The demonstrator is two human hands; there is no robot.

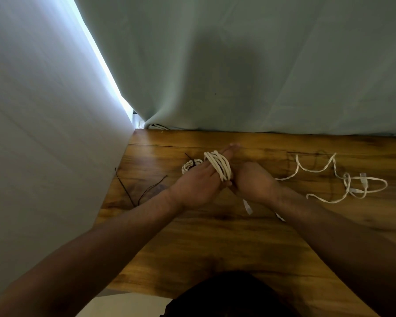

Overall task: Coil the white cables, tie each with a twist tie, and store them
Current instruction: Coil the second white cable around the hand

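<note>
A white cable [218,167] is wound in several loops around the straight fingers of my left hand [199,181], above the wooden table [215,236]. My right hand [252,181] is pressed close beside the loops, back up, with its fingers curled under where the cable's loose run [318,170] reaches it. That run trails right across the table to a tangle with connectors [361,186]. A white cable end [247,207] hangs below my right hand. Behind my left hand lies a small white coil [188,167] with a dark twist tie around it.
Two loose dark twist ties [124,186] [151,187] lie on the table's left side near the white wall [55,133]. A pale green curtain [261,76] hangs along the far edge. Something white [158,126] peeks from under the curtain.
</note>
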